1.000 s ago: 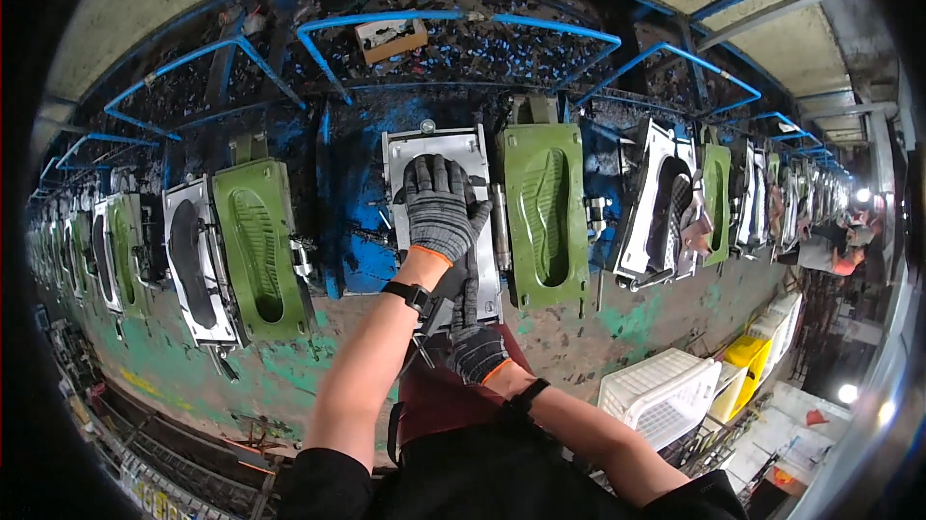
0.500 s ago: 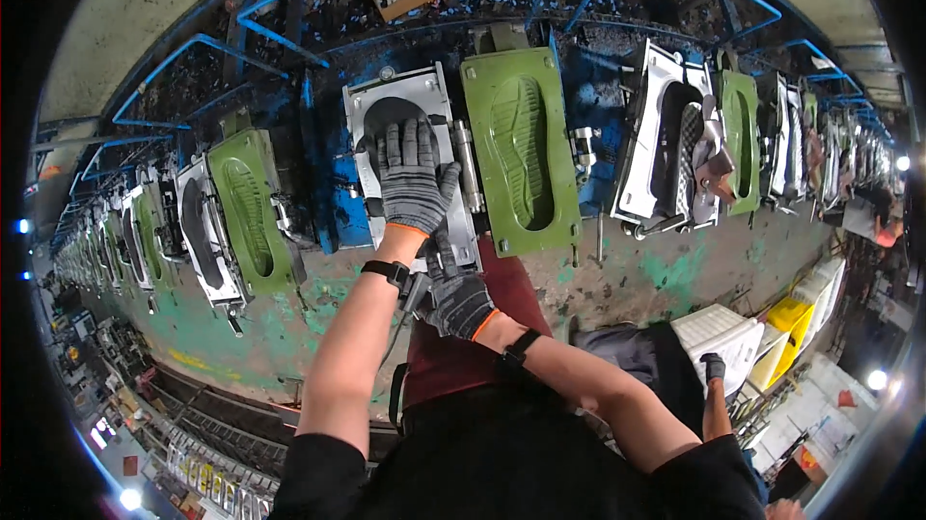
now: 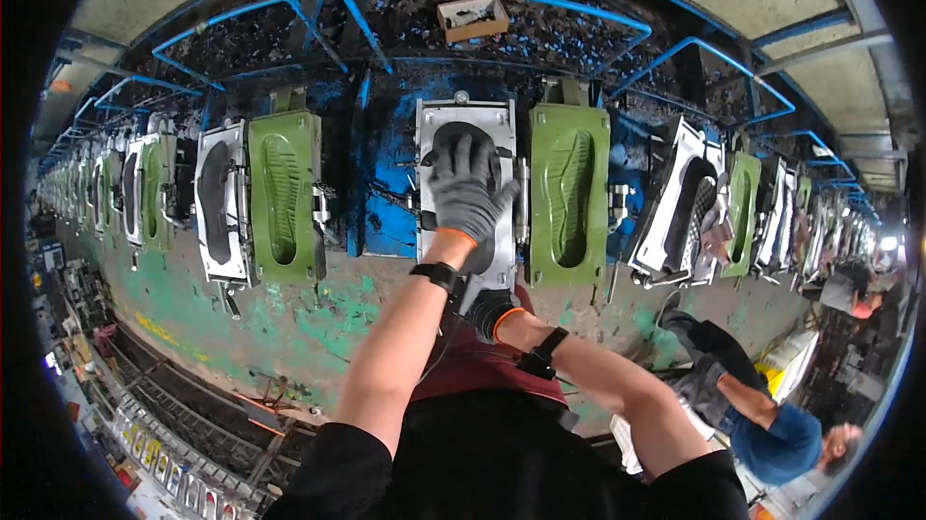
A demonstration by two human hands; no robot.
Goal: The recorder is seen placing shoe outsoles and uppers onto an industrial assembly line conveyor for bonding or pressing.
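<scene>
one smooth, dark-grey, sole-shaped piece [image 3: 460,133] lay in one silver, rectangular metal plate [image 3: 432,117] at frame centre. of two grey knit-gloved hands, the left hand [image 3: 468,194] was spread flat over it, clasping nothing; the right hand [image 3: 492,314] was at the plate's lower end, its grip indiscernible. one green mould half [image 3: 569,194] with a ribbed, foot-shaped hollow adjoined at right.
</scene>
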